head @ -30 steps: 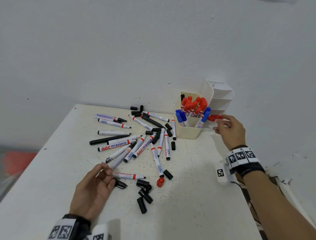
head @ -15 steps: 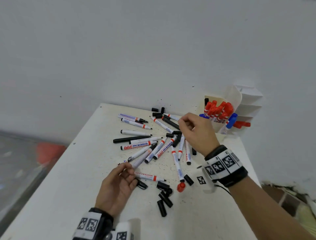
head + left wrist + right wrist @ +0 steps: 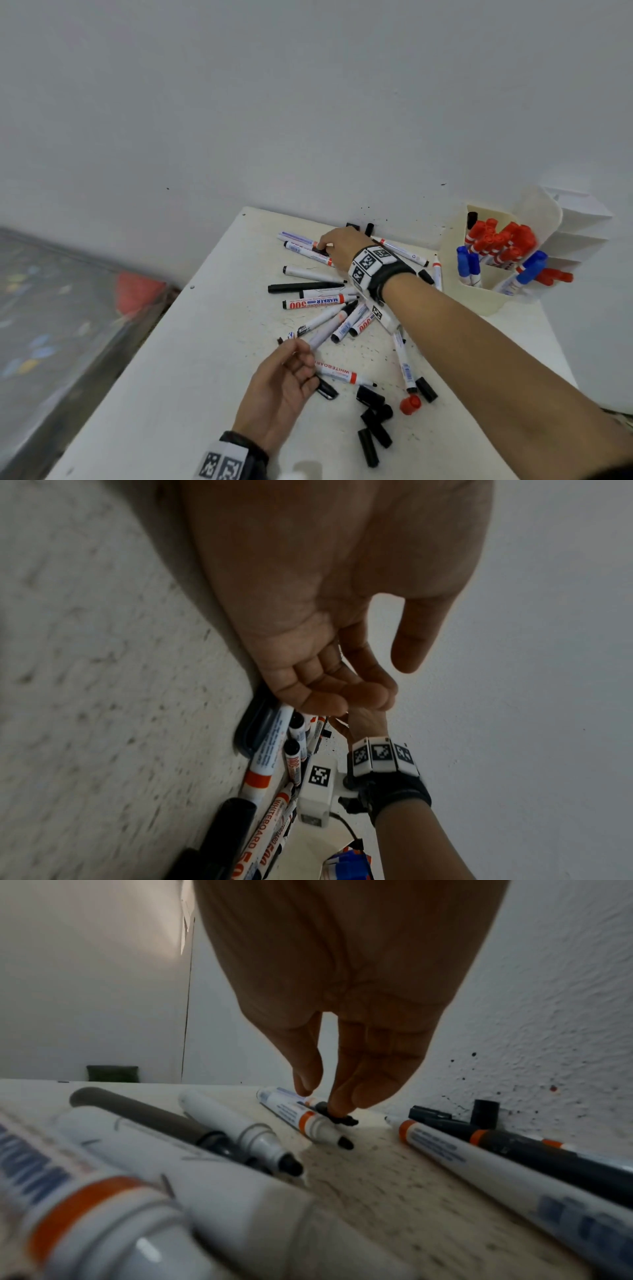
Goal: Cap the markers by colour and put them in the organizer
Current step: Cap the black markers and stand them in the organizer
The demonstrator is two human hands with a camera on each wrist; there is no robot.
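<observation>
Uncapped white markers (image 3: 318, 301) lie in a loose pile on the white table (image 3: 191, 359). My right hand (image 3: 322, 247) reaches over the pile to its far end by the wall. In the right wrist view the right hand (image 3: 320, 1099) pinches the neck of an uncapped black-tipped marker (image 3: 284, 1096) between thumb and index finger. My left hand (image 3: 301, 356) rests on the table at the near edge of the pile, fingers loosely curled and holding nothing, as the left hand (image 3: 377, 683) also shows in its wrist view. Loose black caps (image 3: 373, 428) and a red cap (image 3: 410, 404) lie nearby.
A cream organizer (image 3: 479, 298) stands at the back right against the wall, holding red-capped markers (image 3: 500, 240) and blue-capped markers (image 3: 467, 263). The wall (image 3: 308, 137) borders the table's far edge. The table's left edge drops to the floor (image 3: 51, 325).
My right hand left the organizer and crossed leftward over the pile to the far markers by the wall, where it now pinches one. The left hand stayed in place.
</observation>
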